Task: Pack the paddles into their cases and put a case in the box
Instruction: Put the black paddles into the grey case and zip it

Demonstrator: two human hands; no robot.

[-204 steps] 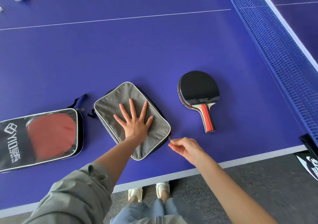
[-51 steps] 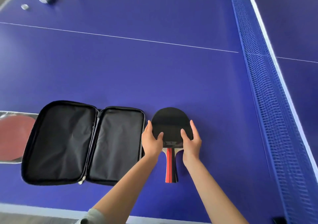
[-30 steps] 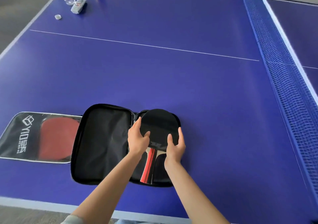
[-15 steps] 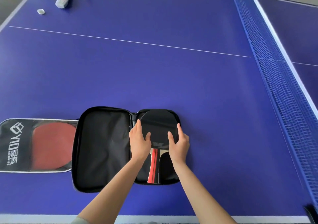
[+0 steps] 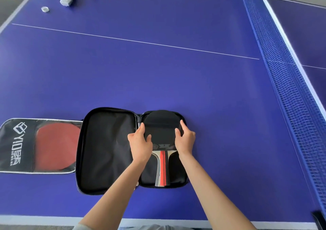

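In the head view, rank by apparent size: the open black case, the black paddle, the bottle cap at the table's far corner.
1. open black case
2. black paddle, lying in its right half
3. bottle cap, smallest, though it lies farther from the camera

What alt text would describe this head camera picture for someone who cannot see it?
Two hands, left hand and right hand, hold a black paddle in the right half of an open case on a blue table. A second case at left shows a red paddle inside; the net runs along the right.
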